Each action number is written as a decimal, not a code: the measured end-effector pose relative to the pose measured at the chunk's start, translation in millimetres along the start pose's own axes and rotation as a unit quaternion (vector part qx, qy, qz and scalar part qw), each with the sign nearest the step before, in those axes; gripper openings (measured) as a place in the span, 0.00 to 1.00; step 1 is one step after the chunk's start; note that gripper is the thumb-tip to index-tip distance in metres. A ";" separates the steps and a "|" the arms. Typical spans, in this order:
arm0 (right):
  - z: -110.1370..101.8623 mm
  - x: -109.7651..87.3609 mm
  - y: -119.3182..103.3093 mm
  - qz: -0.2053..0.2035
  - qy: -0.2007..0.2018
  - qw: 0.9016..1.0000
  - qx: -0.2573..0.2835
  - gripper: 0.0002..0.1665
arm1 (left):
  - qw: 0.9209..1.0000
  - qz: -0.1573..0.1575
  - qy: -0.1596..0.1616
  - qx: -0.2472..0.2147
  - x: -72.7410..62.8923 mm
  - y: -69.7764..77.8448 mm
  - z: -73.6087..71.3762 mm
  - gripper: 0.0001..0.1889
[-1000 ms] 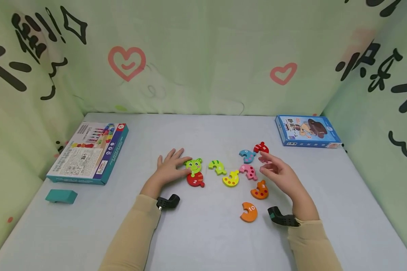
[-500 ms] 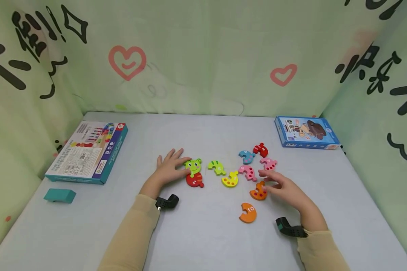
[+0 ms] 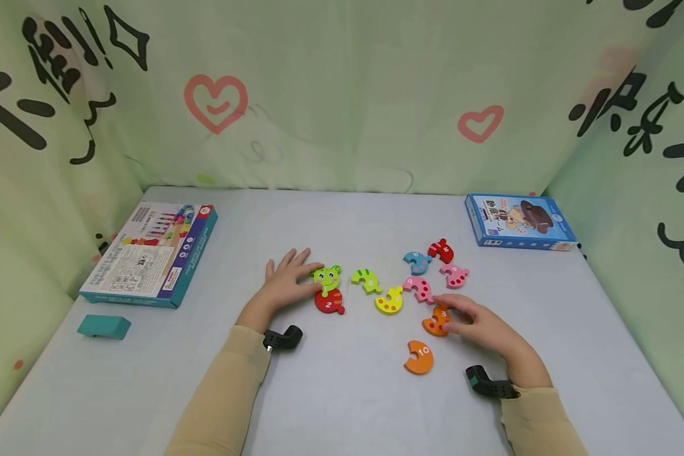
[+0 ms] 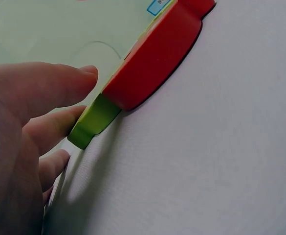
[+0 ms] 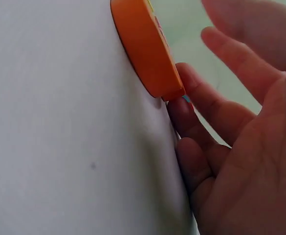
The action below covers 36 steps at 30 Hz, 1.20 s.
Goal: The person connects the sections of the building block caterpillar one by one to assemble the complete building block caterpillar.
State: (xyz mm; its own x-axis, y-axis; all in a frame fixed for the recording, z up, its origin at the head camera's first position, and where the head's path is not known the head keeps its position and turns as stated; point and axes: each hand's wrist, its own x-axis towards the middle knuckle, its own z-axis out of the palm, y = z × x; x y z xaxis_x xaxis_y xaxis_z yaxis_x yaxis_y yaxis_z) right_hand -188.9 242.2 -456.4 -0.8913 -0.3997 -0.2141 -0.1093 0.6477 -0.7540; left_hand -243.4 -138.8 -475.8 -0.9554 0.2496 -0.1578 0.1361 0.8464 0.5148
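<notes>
Beside a green frog-head puzzle piece point(image 3: 326, 277) my left hand point(image 3: 284, 286) rests on the table, thumb and forefinger at its left edge. A red puzzle piece marked 2 point(image 3: 329, 303) joins the head from below; the left wrist view shows its thick red side point(image 4: 155, 58). My right hand point(image 3: 481, 323) is over the right side of an orange spotted puzzle piece marked 3 point(image 3: 435, 322), fingers spread around it. The right wrist view has this orange piece point(image 5: 145, 49) flat on the cloth, fingertips at its near end, thumb apart.
Several loose puzzle pieces lie around: green point(image 3: 366, 281), yellow point(image 3: 389, 301), pink point(image 3: 419, 289), blue point(image 3: 417, 263), red point(image 3: 441, 251), another pink point(image 3: 455, 276) and orange 10 point(image 3: 420, 358). Boxes stand left point(image 3: 148, 256) and right point(image 3: 519, 221); a teal block point(image 3: 104, 327) sits left.
My right hand has moved from beside the far pink piece down and toward the orange piece marked 3. My left hand has stayed at the frog head.
</notes>
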 end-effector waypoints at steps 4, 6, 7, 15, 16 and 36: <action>1.4 0.8 2.0 -0.002 -0.014 1.000 -0.021 0.33 | 1.000 -0.004 -0.001 -0.004 0.3 0.2 -0.3 0.29; 1.6 1.2 2.0 -0.006 -0.018 0.999 -0.035 0.35 | 1.000 -0.004 -0.001 -0.006 0.4 0.0 -0.1 0.29; 1.8 1.2 1.9 -0.007 -0.019 0.999 -0.039 0.35 | 1.000 -0.003 -0.002 -0.006 0.6 -0.2 0.1 0.29; 2.3 2.4 3.1 -0.012 -0.025 0.998 -0.055 0.34 | 1.000 0.002 -0.007 -0.008 -0.2 -1.3 -1.0 0.29; 2.2 2.8 3.7 -0.014 -0.025 0.998 -0.057 0.34 | 1.000 0.003 -0.007 -0.009 -0.2 -1.3 -1.1 0.29; 3.9 3.4 3.1 0.002 -0.002 0.998 -0.064 0.37 | 1.000 0.005 -0.009 -0.006 -2.0 0.7 -2.9 0.29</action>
State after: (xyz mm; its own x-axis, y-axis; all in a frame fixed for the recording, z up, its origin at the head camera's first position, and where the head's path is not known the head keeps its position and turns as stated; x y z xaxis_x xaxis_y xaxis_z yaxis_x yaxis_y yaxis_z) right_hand -190.5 240.3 -461.8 -0.8899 -0.3993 -0.2206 -0.1609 0.7272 -0.6673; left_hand -242.1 -140.0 -472.7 -0.9492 0.2670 -0.1666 0.1432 0.8379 0.5267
